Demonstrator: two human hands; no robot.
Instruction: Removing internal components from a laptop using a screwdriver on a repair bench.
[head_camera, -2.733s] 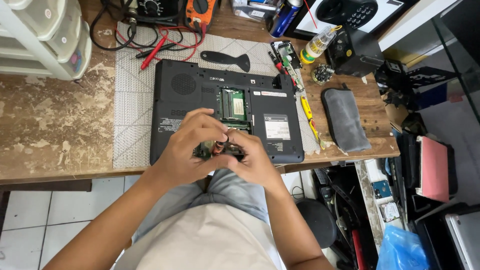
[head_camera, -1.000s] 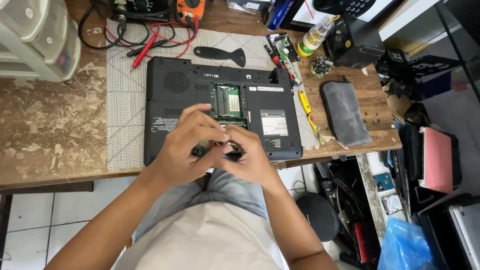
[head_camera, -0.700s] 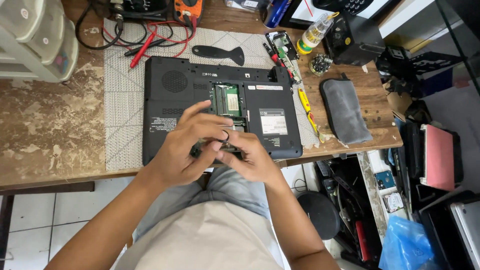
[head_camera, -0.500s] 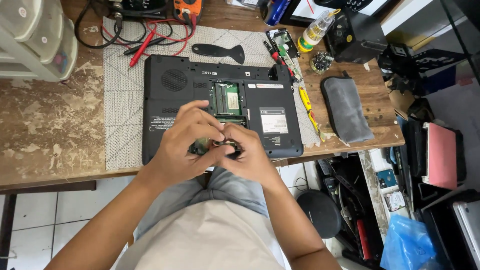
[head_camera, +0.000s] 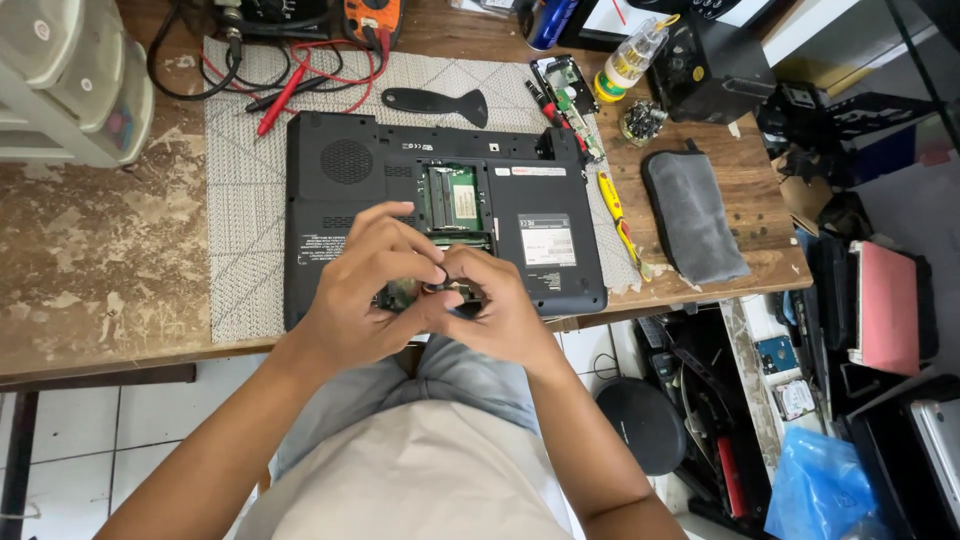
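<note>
So the worn wooden bench fills most of the frame, with a grey grid mat laid across its middle. On the mat sits a black laptop, flipped bottom-up, taking up the centre of the shot. Its memory bay is already uncovered, and a green memory module shows in the opening just above the hands, so the teardown looks started but nowhere near done; most of the shell looks intact. Right of centre there's a grey pouch, and a black pry tool lies at top centre. The left hand and right hand are bunched together at the laptop's near edge, fingertips pinched on some small part, too hidden to say what it is.
</note>
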